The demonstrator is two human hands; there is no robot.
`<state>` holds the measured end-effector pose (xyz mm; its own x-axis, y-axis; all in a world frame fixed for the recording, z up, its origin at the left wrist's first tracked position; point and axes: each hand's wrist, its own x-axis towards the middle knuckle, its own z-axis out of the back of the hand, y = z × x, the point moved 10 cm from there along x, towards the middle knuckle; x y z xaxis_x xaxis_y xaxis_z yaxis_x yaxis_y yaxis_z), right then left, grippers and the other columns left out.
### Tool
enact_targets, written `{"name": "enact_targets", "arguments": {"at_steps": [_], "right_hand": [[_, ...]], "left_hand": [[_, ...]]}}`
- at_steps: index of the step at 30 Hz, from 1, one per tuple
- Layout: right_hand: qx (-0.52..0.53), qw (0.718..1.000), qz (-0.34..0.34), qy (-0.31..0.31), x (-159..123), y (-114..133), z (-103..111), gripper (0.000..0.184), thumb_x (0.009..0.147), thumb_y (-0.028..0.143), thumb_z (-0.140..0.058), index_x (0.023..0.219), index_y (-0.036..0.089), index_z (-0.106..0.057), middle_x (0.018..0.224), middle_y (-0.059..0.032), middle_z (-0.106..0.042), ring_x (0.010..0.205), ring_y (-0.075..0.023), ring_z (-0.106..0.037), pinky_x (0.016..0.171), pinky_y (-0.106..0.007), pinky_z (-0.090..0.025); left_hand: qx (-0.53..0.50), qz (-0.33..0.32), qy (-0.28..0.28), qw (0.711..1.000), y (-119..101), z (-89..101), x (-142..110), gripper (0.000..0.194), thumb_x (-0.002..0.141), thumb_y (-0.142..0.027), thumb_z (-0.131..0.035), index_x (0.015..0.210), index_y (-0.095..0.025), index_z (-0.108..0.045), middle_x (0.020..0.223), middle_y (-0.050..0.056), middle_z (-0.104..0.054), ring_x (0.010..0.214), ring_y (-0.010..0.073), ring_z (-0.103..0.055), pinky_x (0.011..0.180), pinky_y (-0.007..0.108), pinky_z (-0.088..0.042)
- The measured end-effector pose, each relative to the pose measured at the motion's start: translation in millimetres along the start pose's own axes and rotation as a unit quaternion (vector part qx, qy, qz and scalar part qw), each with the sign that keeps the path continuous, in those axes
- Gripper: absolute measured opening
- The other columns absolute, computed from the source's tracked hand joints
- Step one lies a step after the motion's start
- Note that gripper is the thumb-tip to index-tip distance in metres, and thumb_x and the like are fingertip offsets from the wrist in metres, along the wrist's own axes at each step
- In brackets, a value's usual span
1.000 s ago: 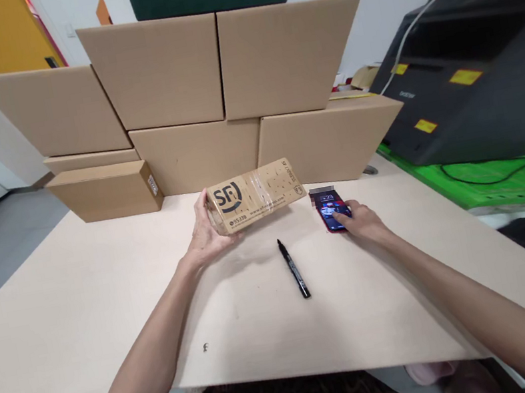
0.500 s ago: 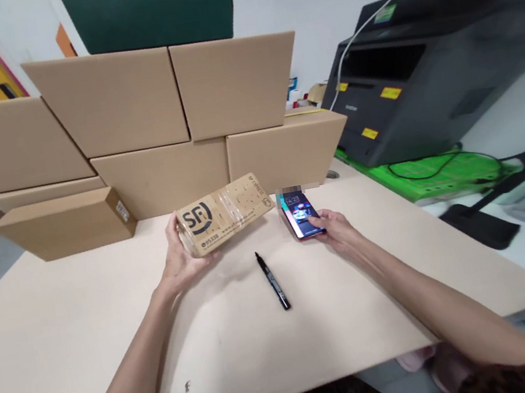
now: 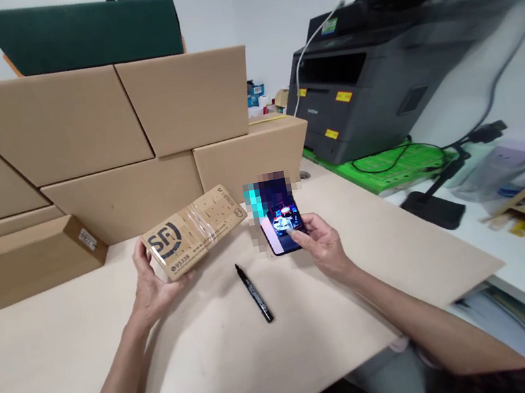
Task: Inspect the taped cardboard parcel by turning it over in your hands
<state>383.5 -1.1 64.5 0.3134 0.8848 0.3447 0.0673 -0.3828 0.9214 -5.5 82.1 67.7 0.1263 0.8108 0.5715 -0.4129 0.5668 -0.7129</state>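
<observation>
My left hand (image 3: 154, 287) grips the left end of a small brown cardboard box (image 3: 198, 235) printed with a dark SF logo and bound with clear tape. The box is tilted, its right end higher. In my right hand (image 3: 325, 246) is a smartphone (image 3: 281, 223) with its screen lit, showing a car picture; my thumb lies over the lower right of the screen. Blurred blocks cover the phone's upper left part. Between my hands, a black marker pen (image 3: 255, 294) lies on the pale table (image 3: 213, 374), touched by neither hand.
Large plain cartons (image 3: 72, 125) are stacked along the table's back, with a dark green box (image 3: 86, 34) on top. A flatter carton (image 3: 24, 259) stands at the left. A dark grey printer (image 3: 350, 93) sits on a green base (image 3: 374, 170) at the right, near a black stand (image 3: 435, 210).
My view has swung to the right, so everything sits further left. The phone is held more upright and its screen picture has changed. Both hands keep their holds.
</observation>
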Motion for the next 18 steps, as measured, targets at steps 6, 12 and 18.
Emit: {"name": "enact_targets", "arguments": {"at_steps": [6,12,18], "right_hand": [[0.015,0.999,-0.025,-0.025,-1,-8,7,0.05,0.069,0.059,-0.093,0.094,0.022,-0.07,0.087,-0.0004,-0.077,0.079,-0.0166,-0.067,0.077,-0.031,-0.054],[0.019,0.993,-0.1,-0.056,3,-32,18,0.058,0.058,0.06,-0.096,0.092,0.022,-0.068,0.086,-0.0004,-0.077,0.076,-0.0166,-0.067,0.073,-0.031,-0.055],[-0.005,0.967,-0.23,-0.105,12,-81,44,0.052,0.056,0.047,-0.101,0.074,0.021,-0.06,0.066,0.0031,-0.067,0.061,-0.0151,-0.062,0.058,-0.029,-0.054]], "left_hand": [[0.003,0.002,0.002,1.0,0,0.2,0,0.137,0.054,-0.053,-0.101,0.162,-0.03,-0.021,0.16,0.019,-0.04,0.15,0.0485,-0.045,0.123,0.074,-0.038],[-0.003,0.006,0.0,1.0,-2,0.3,1,0.137,0.053,-0.052,-0.101,0.162,-0.029,-0.023,0.16,0.02,-0.041,0.149,0.0476,-0.046,0.123,0.072,-0.039],[-0.008,0.0,0.002,1.0,-4,-0.4,2,0.139,0.051,-0.051,-0.103,0.162,-0.028,-0.024,0.163,0.02,-0.037,0.153,0.0472,-0.042,0.126,0.071,-0.034]]}}
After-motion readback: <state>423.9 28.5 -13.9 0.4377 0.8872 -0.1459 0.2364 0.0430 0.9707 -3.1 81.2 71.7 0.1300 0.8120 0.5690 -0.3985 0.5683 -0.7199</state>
